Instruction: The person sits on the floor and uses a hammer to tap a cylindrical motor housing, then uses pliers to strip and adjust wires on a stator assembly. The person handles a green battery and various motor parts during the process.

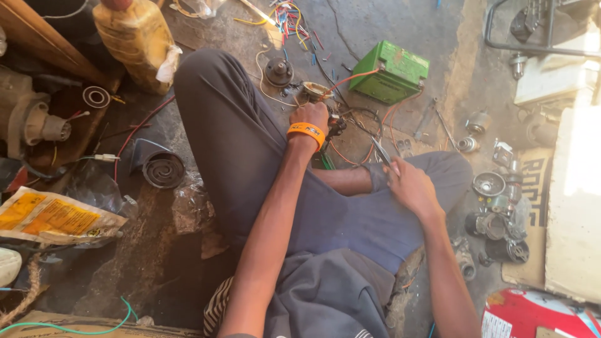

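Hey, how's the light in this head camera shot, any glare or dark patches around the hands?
Head view: strong sun blows out the white slab at right; the left hand and right hand are evenly lit and sharp; the left edge by the yellow bottle sits in shadow.

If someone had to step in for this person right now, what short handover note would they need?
Left hand, orange wristband on the wrist, is closed on a small dark part with wires, out past the knee.
Right hand holds pliers over the right leg.
Green battery sits on the floor ahead, red wires running from it toward the left hand.
Loose round metal parts lie at the right.
How far the wiring has got cannot be told.
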